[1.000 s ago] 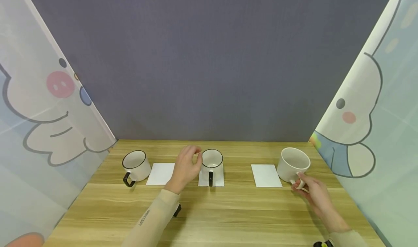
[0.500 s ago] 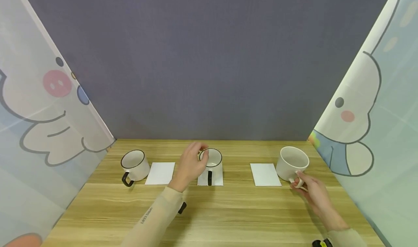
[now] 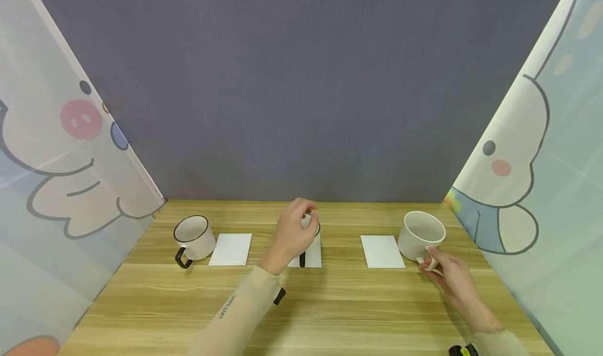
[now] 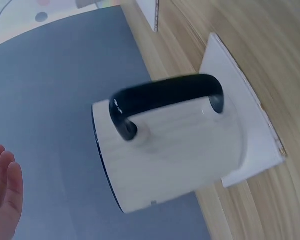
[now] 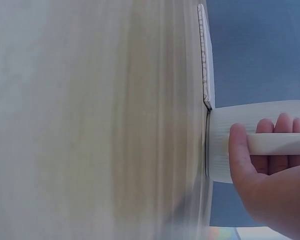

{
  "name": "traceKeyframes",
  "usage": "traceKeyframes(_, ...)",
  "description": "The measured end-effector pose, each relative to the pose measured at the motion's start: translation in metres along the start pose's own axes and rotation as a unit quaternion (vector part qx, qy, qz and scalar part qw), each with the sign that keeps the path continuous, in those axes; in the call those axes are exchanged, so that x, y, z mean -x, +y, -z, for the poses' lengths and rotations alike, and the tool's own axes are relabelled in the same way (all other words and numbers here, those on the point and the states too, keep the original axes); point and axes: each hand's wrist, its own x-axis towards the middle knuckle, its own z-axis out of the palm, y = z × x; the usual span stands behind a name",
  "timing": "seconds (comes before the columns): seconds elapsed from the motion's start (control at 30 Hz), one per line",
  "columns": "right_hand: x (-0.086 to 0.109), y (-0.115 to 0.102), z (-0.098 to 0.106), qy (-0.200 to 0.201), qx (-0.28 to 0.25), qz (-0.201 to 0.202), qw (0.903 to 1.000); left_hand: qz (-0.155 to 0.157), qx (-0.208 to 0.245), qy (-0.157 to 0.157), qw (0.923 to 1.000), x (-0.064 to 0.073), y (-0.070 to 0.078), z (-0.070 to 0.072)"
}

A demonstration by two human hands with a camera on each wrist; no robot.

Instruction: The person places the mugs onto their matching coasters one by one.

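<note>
In the head view my left hand point(image 3: 295, 230) hangs over the middle mug, covering most of it. That mug point(image 4: 175, 155), white with a dark rim and black handle point(image 3: 302, 259), stands on a white square coaster point(image 3: 314, 256). The left wrist view shows my left fingers point(image 4: 14, 185) extended and apart from the mug, holding nothing. At the right, my right hand point(image 3: 451, 276) grips the handle point(image 5: 277, 144) of a plain white mug point(image 3: 421, 235). This mug stands upright on the wooden table, right beside another white coaster point(image 3: 382, 251).
Another white mug point(image 3: 195, 238) with a dark rim and black handle stands at the left. Beside it lies a white coaster point(image 3: 230, 249). A grey panel point(image 3: 301, 94) rises behind the wooden table point(image 3: 358, 309), with cartoon-printed curtains point(image 3: 513, 152) on both sides.
My left hand has moved right, from beside the middle mug to over it, hiding most of it. My right hand keeps its grip on the white mug's handle, which has not moved.
</note>
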Motion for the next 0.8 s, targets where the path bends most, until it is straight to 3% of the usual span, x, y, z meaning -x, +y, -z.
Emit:
traceKeyframes(0.23,0.000,-0.001,0.001,0.002,-0.004,0.001,1.0000,-0.002,-0.005,-0.011,0.9999,-0.004,0.005,-0.012)
traceKeyframes(0.6,0.000,-0.001,-0.003,0.012,0.007,-0.008,0.9999,0.017,-0.010,-0.089,0.9958,-0.007,0.026,-0.018)
traceKeyframes(0.8,0.000,-0.002,-0.002,0.016,0.024,-0.009,0.9995,0.018,-0.022,-0.109,0.9936,-0.013,0.034,-0.023)
